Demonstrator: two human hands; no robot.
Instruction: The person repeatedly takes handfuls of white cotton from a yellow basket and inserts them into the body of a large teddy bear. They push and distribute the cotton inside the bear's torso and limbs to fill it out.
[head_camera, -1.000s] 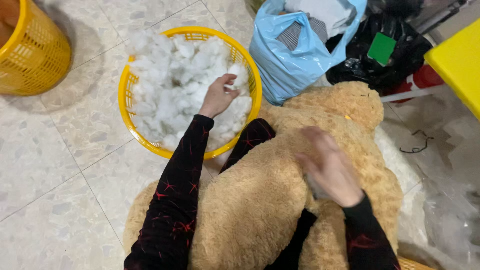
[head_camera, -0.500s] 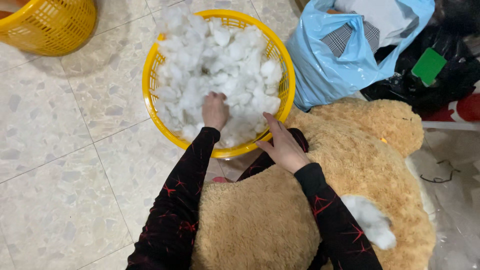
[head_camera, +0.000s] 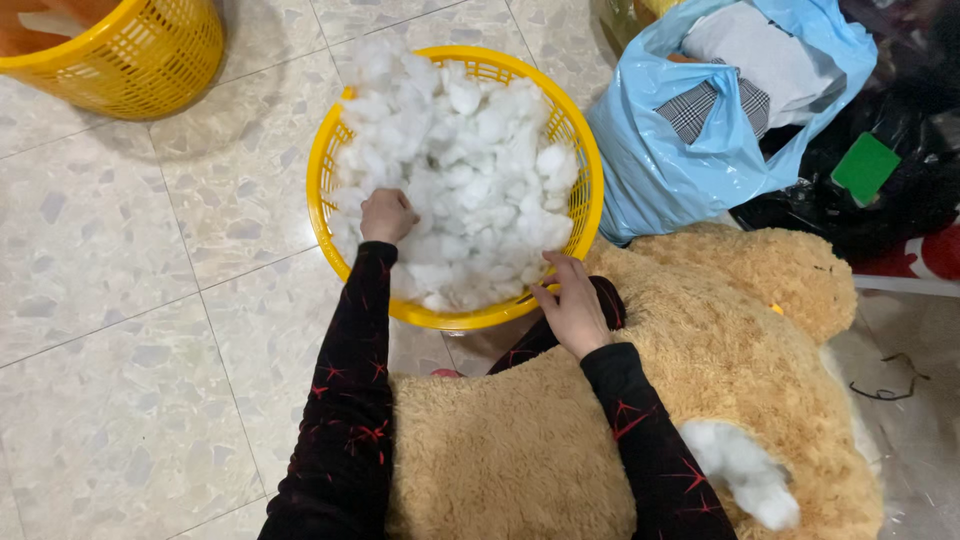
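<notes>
To gather a good clump, I judge it best to dig my fingers deep into the loose white fibre stuffing (head_camera: 470, 170) and pull up slowly so it stays together. The stuffing fills the round yellow plastic mesh basket (head_camera: 325, 160) on the tiled floor (head_camera: 120, 300). My left hand (head_camera: 386, 214) is curled shut into the fluff. My right hand (head_camera: 572, 305) rests half open at the basket's near rim, touching stuffing, above the big tan plush bear (head_camera: 720, 340) across my lap.

Bright, even indoor light, soft shadows, sharp focus throughout.
</notes>
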